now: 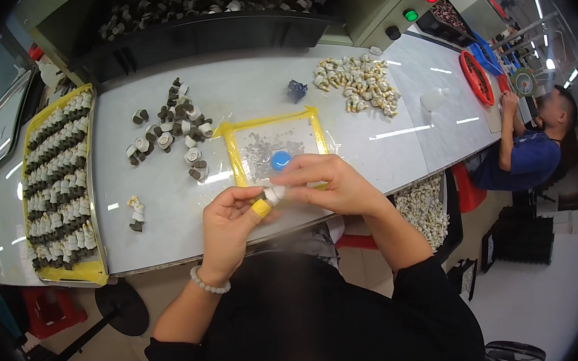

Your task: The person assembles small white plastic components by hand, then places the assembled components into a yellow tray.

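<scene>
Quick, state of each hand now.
Left hand: closed on a small white part, yellow tape on the thumb.
Right hand: fingers pinching the same small white part.

Factory assembly line: long white table (165, 192) under the hands, yellow tray (68, 271) of small parts far left, machine buttons (420, 5) beyond, co-worker (533, 150) seated right.

Two hands (230, 217), one yellow tray (68, 271)
</scene>
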The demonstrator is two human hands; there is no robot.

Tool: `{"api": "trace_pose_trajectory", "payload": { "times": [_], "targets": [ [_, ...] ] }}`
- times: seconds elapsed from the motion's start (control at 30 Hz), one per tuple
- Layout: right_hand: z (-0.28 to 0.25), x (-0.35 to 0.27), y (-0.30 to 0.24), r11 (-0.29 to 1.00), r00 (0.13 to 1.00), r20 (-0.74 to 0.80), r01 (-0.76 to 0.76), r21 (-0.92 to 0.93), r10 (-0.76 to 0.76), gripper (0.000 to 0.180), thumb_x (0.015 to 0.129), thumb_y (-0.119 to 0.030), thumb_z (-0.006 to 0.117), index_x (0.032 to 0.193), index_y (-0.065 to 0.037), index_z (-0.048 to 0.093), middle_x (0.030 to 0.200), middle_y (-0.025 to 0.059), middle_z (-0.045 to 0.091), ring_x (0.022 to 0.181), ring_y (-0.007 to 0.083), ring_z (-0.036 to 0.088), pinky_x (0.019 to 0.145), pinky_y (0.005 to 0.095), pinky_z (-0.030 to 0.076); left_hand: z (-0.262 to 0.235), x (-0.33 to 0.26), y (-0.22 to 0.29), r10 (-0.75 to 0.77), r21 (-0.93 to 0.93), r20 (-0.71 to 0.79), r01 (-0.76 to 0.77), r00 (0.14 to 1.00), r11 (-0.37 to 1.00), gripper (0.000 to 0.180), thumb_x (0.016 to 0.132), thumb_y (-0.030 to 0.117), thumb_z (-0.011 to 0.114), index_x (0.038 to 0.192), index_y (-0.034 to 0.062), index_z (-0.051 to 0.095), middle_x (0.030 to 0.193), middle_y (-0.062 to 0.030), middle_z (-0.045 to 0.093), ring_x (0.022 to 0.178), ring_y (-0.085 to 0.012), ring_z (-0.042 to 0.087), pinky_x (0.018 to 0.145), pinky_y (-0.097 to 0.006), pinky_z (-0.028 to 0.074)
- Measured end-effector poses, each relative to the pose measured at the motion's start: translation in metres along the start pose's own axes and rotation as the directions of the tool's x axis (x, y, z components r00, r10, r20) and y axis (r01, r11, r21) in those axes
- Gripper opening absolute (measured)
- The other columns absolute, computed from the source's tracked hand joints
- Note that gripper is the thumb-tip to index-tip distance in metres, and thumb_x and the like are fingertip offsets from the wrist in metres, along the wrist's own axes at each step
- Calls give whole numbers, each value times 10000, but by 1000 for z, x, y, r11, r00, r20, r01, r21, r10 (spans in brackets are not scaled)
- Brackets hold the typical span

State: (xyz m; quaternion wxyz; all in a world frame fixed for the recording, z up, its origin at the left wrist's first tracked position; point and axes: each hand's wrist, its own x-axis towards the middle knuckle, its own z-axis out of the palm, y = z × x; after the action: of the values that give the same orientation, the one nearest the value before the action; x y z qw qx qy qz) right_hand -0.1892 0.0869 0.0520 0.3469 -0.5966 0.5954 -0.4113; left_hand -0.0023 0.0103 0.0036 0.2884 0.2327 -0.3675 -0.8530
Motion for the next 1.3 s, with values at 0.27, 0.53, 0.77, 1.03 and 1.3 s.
{"api": "trace_pose_trajectory", "payload": {
  "times": [0.27,0.53,0.77,1.03,1.3],
  "targets": [
    [-79,-5,49,714,867,-468,-218,-666,-172,194,748,-64,658,934,-12,646,915,112,608,871,255,575,768,328,461,-57,-44,49,601,944,252,-328,759,18,279,664,-86,648,937,-57,600,879,-141,592,748,-271,559,695,-365,471],
    [-89,12,66,584,880,-453,-293,-757,-145,140,716,-87,657,847,-45,632,906,118,610,862,306,545,772,381,446,-53,-42,63,664,932,288,-42,691,-360,360,660,-24,655,1015,-42,601,982,-170,511,881,-317,503,765,-402,434],
    [-46,0,34,940,959,-282,-124,-318,31,151,757,-21,622,907,-22,640,876,48,603,735,158,542,673,269,434,-20,12,59,487,949,312,-251,816,-189,346,679,-11,646,1017,-14,573,952,-161,511,868,-309,521,732,-382,449],
    [-36,-11,39,844,965,-191,52,-534,-180,219,763,-43,653,982,-32,665,914,83,592,715,186,561,651,272,463,-21,18,48,360,967,243,-253,901,-18,228,693,-44,616,903,2,539,923,-147,505,788,-266,537,685,-345,459],
    [-30,-9,33,822,950,-294,-85,-564,-103,242,726,-62,689,965,-33,669,838,84,584,709,201,578,647,288,478,-11,3,27,237,363,16,-226,971,904,146,827,-48,576,966,-42,622,956,-75,554,833,-125,558,714,-239,481]
  ]
}}
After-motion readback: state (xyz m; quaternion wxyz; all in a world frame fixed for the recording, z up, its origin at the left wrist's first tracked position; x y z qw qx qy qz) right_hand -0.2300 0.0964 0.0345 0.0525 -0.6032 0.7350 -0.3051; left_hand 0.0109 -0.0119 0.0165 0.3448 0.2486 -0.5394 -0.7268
